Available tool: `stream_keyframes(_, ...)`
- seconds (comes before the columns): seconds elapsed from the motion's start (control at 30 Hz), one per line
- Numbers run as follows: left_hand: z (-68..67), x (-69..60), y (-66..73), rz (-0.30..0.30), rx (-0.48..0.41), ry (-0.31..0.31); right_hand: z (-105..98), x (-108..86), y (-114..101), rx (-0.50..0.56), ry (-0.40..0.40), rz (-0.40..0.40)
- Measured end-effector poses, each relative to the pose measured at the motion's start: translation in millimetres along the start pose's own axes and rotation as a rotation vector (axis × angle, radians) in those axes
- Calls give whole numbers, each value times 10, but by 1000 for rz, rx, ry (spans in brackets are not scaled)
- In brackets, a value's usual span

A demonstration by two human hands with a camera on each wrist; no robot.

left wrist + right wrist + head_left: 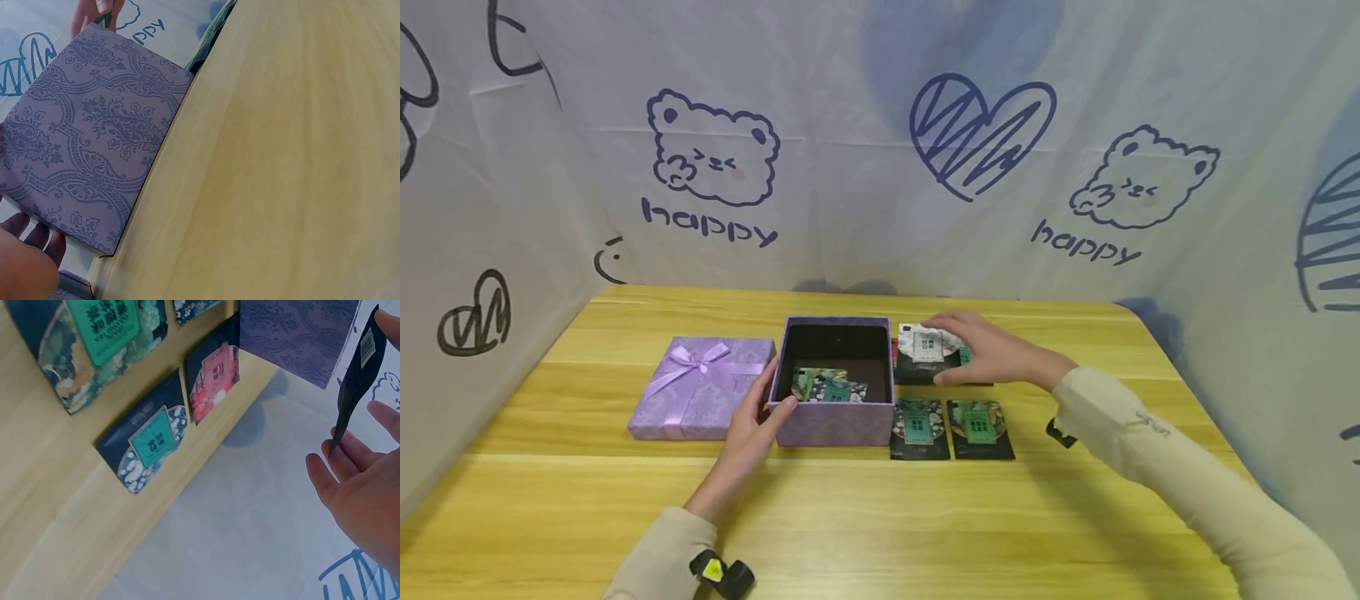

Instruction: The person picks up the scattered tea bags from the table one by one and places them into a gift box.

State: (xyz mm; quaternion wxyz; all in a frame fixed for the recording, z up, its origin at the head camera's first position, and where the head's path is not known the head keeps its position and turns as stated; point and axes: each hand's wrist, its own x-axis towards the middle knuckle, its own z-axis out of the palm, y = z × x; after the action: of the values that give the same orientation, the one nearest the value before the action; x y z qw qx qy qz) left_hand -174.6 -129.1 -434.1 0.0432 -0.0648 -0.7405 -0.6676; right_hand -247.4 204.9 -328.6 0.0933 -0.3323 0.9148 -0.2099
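Observation:
The left hand (747,427) holds the left side of the open purple box (835,423), its thumb at the front rim; in the left wrist view its fingers lie at the patterned box wall (94,137). Green-and-black packets (820,385) lie inside the box. Right of the box, the right hand (992,350) pinches a white-and-black packet (927,346) between thumb and fingers. The right wrist view shows this dark packet (362,369) edge-on in the hand (369,481), raised off the table.
The purple lid (711,392) with a ribbon bow lies left of the box. Two packets, one teal (917,429) and one green (980,429), lie right of it. Behind them, a red packet (215,375) and a teal one (150,440) lie near the table's back edge.

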Motion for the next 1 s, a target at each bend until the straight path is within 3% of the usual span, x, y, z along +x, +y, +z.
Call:
stream_keyframes(0.23, 11, 2, -4, 5, 2, 7, -77, 77, -111, -32, -13, -9)
stream_keyframes(0.53, 3, 3, -11, 6, 15, -3, -30, 217, -217, -99, 1, -11)
stream_keyframes(1.0, -4, 5, -27, 16, 29, -4, 44, 442, -341, -88, -58, -69)
